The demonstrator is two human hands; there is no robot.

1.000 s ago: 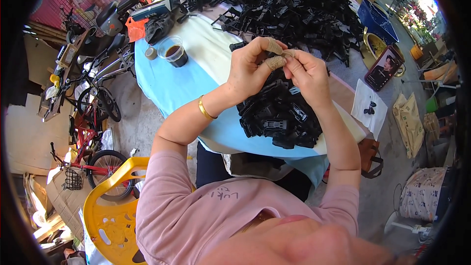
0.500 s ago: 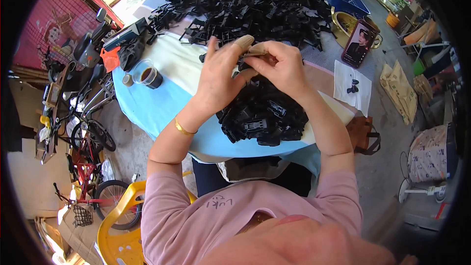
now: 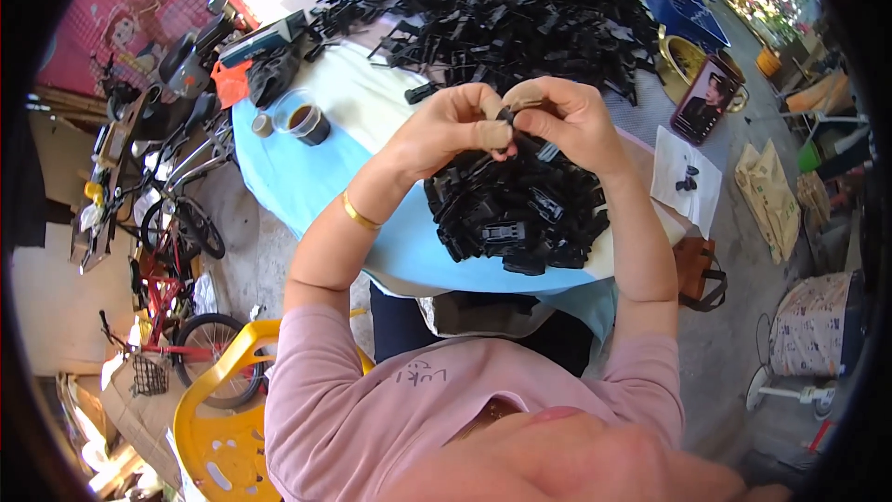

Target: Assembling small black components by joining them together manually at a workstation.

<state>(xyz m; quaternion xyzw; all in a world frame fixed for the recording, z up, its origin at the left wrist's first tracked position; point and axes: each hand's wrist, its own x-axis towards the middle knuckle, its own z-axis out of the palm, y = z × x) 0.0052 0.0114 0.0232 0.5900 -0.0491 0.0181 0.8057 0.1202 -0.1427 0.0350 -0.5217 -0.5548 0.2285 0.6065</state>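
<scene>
My left hand [image 3: 451, 135] and my right hand [image 3: 574, 125] meet over the table with their fingertips together. Between them is a small black plastic part [image 3: 506, 116], mostly hidden by the fingers, and both hands pinch it. Beige coverings wrap some of the fingertips. Just below the hands lies a near heap of black plastic pieces [image 3: 506, 231], some shaped like small frames. Beyond the hands a much larger pile of black plastic parts [image 3: 502, 14] spreads over the far side of the table.
On the left stand a clear cup of dark liquid [image 3: 307, 123], a small lidded jar [image 3: 263, 125] and an orange bag [image 3: 230, 84]. At right are a propped phone [image 3: 703, 100], white paper [image 3: 683, 188] with black bits, a gold pot [image 3: 676, 60] and a blue basket [image 3: 686, 14].
The fingers of my left hand, raised and spread before, have curled in and closed on the small part beside my right hand. The whole view has shifted slightly.
</scene>
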